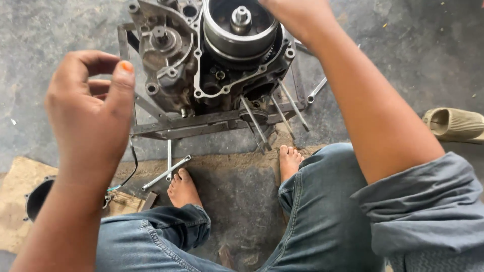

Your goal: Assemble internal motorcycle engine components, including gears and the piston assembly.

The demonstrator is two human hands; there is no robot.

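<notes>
An open engine case sits on a metal frame stand on the concrete floor, far centre; inside it a round flywheel shows. The right hand rests on the flywheel's far rim, its fingers hidden. The left hand hovers near left, fingers curled loosely, holding nothing. Wrenches lie by bare feet; a sandal lies right.

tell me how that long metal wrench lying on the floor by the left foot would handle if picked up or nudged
The wrench looks like a slim solid steel bar, so it is probably stiff and fairly heavy for its size. Its flat shank lies flush on the concrete floor, so a nudge would likely make it slide or pivot, not roll. The greasy engine nearby suggests it may be slippery.
</notes>
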